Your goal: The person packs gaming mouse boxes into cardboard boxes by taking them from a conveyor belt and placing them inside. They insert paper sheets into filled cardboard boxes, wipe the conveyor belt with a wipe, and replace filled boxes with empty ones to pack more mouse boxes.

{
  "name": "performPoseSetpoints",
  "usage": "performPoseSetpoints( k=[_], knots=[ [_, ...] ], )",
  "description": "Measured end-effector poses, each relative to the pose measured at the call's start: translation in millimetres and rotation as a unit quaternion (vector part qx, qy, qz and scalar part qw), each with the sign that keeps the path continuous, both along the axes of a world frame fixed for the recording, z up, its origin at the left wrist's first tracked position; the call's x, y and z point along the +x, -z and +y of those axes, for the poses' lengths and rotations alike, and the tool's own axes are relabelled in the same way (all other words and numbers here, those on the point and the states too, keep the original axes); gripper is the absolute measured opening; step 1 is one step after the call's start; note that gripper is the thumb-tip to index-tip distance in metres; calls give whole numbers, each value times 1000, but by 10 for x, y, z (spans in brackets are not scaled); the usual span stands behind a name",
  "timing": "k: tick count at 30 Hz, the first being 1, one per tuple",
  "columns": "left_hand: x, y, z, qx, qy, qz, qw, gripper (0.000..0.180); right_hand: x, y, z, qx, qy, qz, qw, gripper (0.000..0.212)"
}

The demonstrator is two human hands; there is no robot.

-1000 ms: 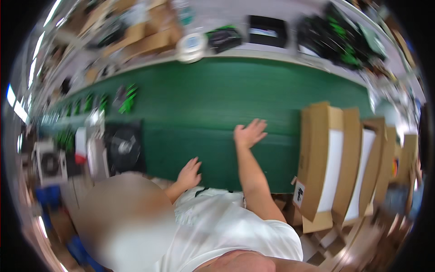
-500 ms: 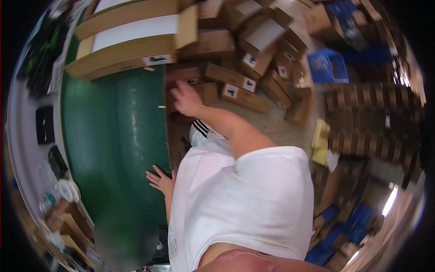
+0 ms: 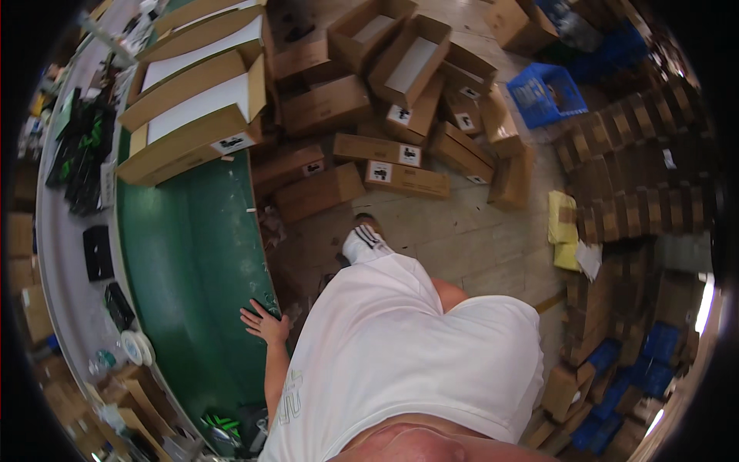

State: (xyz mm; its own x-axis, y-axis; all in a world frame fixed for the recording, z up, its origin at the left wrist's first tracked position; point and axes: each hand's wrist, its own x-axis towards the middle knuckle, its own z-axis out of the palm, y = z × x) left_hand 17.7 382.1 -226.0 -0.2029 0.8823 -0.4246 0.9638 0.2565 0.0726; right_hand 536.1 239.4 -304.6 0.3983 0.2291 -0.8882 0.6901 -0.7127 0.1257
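Note:
My left hand [image 3: 265, 325] lies palm down on the green tabletop [image 3: 192, 254], close to its edge. The fingers are spread and hold nothing. Of my right arm only a bit of bare skin [image 3: 449, 294] shows beside the white shirt, and the right hand is hidden. Open brown cartons [image 3: 192, 142] with white inner surfaces stand at the far end of the tabletop, well away from the left hand. Black-and-green items [image 3: 222, 425] lie at the near end of the table.
Several cardboard boxes [image 3: 408, 179] are scattered on the floor ahead, some open, some closed. A blue crate [image 3: 545, 96] stands beyond them. Stacked flat cardboard [image 3: 639, 173] and yellow packages [image 3: 563, 229] are on the right. A white tape roll [image 3: 138, 348] sits on the left ledge.
My right hand, earlier reaching over the boxes beside the table, has drawn back out of sight. My left hand stays on the tabletop. The view has shifted, showing more floor and my foot.

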Motion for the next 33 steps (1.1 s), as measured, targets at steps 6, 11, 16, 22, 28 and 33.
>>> performPoseSetpoints(
  k=[6, 11, 16, 22, 28, 33],
  knots=[
    [28, 9, -21, -43, -71, 47, 995, 128, 245, 421, 1348, 79, -31, 77, 993, 33],
    [678, -154, 258, -82, -356, 72, 928, 110, 692, 661, 2768, 368, 113, 118, 915, 46],
    [2413, 139, 519, -21, -131, -54, 990, 44, 1486, 797, 4358, 377, 180, 37, 908, 53],
    [4063, -28, 753, -122, 56, -450, 883, 47, 2604, 1009, 5329, 382, 393, -49, 835, 68],
    [3830, 23, -40, -90, -404, -257, 873, 40, 2719, 779, 5555, 341, 489, 45, 802, 61],
    [3835, -122, -468, -93, -443, -210, 867, 36, 2975, 1322, 5490, 343, 428, 28, 836, 51]
  ],
)
